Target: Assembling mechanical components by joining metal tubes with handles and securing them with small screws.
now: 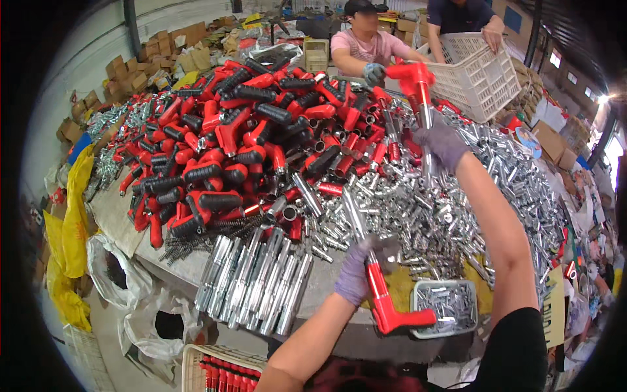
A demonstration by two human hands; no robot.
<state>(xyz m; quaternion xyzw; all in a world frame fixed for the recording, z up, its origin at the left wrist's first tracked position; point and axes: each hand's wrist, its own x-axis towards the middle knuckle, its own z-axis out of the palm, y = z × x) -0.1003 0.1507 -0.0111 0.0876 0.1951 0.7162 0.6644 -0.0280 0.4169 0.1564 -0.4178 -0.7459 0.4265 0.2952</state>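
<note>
My left hand (354, 277), in a purple glove, is closed around a tool with a red L-shaped handle (385, 313) and a chrome tube. Its handle end points down, toward me, and the tube slants up over the metal parts. Farther off and to the right, my gloved right hand (445, 141) grips a second tool of this kind by its chrome shaft, with the red handle (417, 77) uppermost. Beneath both hands spreads a heap of small silvery metal parts (405, 219). Several chrome tubes (255, 281) lie side by side left of my left hand.
A big pile of red and black handles (228, 124) covers the table's left. A small tray (418, 306) of metal pieces stands near the front edge. Below is a crate (191, 366) of red tools. Across the table, one person (366, 49) sits; another holds a white crate (480, 81).
</note>
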